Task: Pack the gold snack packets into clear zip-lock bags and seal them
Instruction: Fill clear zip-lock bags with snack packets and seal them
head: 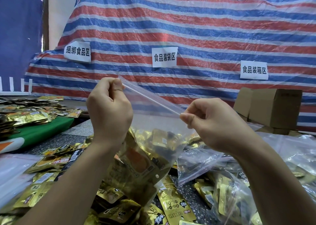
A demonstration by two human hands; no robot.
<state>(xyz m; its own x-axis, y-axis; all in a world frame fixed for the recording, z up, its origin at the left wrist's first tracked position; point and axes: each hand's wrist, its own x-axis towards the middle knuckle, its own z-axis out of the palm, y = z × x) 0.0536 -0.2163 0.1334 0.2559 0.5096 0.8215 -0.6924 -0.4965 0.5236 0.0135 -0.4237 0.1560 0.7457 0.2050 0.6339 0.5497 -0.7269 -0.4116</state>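
Bag [150,130] held up over the table [188,192], packets [140,163] inside. Left hand [109,108] and right hand [215,124] each pinch one end of the zip strip [150,97] — firm grip. To seal well: run fingers along the whole strip. Whether it's sealed — hard to tell.

Backdrop: striped tarpaulin [188,28], red, white and blue.
Signage: three white paper signs [164,57] fixed across it, black characters.
Far right: brown cardboard boxes [273,108] on bench.
Left: green cloth [44,130] on bench.
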